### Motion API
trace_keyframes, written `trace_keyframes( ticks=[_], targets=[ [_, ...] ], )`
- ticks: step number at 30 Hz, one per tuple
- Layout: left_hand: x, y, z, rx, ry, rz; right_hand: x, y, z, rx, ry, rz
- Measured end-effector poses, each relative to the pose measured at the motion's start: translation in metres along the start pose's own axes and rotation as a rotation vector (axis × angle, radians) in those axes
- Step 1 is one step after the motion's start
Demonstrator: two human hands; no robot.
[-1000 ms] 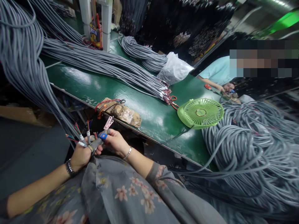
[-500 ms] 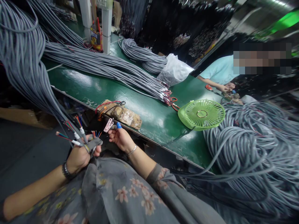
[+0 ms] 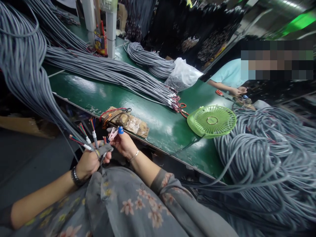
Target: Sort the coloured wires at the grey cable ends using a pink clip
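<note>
Several grey cables (image 3: pixel 94 138) are gripped in my left hand (image 3: pixel 92 162), their stripped ends fanning out in coloured wires (image 3: pixel 83 129) above white collars. Grey coverings wrap some of that hand's fingers. My right hand (image 3: pixel 125 143) pinches a pale pink clip (image 3: pixel 113 134) between thumb and fingers; a blue cover (image 3: pixel 120 130) sits on one fingertip. The clip is right beside the short coloured wires (image 3: pixel 105 139) that stick up from my left fist. Whether it touches them I cannot make out.
A cardboard-and-tape block (image 3: pixel 130 122) lies at the edge of the green table (image 3: pixel 103 95). Beyond it are a bundle of grey cables (image 3: pixel 118 72), a plastic bag (image 3: pixel 182 75) and a green fan (image 3: pixel 212 121). Coiled cables (image 3: pixel 256 151) heap at right. A co-worker's hands (image 3: pixel 239 91) are further back.
My left hand with the cables has shifted right and slightly upward. My right hand has moved left with the clip, so the clip is now at the wires.
</note>
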State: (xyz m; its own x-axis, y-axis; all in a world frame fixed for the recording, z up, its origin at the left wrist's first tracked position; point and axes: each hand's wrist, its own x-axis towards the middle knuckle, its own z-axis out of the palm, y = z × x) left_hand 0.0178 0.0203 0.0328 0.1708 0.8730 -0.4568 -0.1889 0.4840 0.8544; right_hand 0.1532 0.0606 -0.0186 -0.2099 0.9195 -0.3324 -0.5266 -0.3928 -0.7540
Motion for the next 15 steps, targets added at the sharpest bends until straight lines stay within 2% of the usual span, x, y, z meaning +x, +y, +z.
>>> trace_keyframes(
  ticks=[3,5,15],
  targets=[
    [0.000,0.000,0.002,-0.009,0.029,-0.014,0.002,-0.001,0.005,0.098,0.076,0.013],
    [0.000,-0.001,0.003,0.001,0.033,-0.015,0.002,0.000,0.007,0.125,0.083,0.008],
    [-0.012,-0.004,-0.009,0.068,0.001,0.036,-0.008,-0.004,0.000,0.136,-0.044,0.116]
  ],
)
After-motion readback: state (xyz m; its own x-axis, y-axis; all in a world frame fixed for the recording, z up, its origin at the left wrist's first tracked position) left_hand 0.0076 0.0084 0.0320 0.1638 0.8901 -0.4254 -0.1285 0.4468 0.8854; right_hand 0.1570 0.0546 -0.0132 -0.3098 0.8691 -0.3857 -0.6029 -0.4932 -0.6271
